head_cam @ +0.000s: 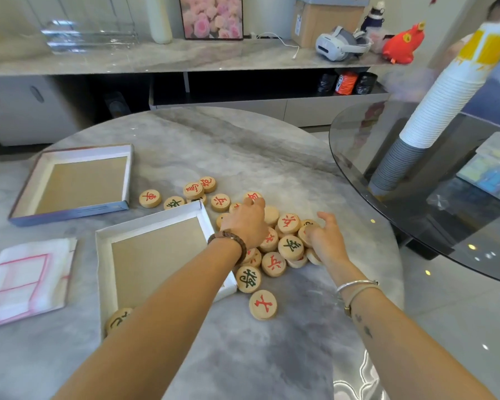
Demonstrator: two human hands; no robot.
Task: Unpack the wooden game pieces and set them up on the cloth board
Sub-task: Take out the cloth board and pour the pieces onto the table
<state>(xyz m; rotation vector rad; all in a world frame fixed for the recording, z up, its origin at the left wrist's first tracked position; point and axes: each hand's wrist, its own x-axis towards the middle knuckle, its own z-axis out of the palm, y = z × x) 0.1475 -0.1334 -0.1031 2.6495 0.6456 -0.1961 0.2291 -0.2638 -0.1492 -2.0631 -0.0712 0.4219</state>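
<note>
Head view: my left hand (pixel 244 223), grip open, flat on the wooden pieces (pixel 290 246); right hand (pixel 326 241), grip curled round one. I would unfold the cloth board (pixel 26 281) first.

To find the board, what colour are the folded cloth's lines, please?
Red lines on white folded cloth; head view.

Wooden pieces (pixel 290 247) showing pale tan, chars in red or dk green. Table (pixel 243 140) showing grey marbling w/ whitish streaks. Near box tray (pixel 101 255) and far box tray (pixel 70 210) both showing white walls, tan floors; far one carrying a blue outer edge. Folded cloth board (pixel 26 278) showing white w/ red lines. L wrist wearing a brown braided bracelet (pixel 228 239), R wearing silver bangles (pixel 355 287).
</note>
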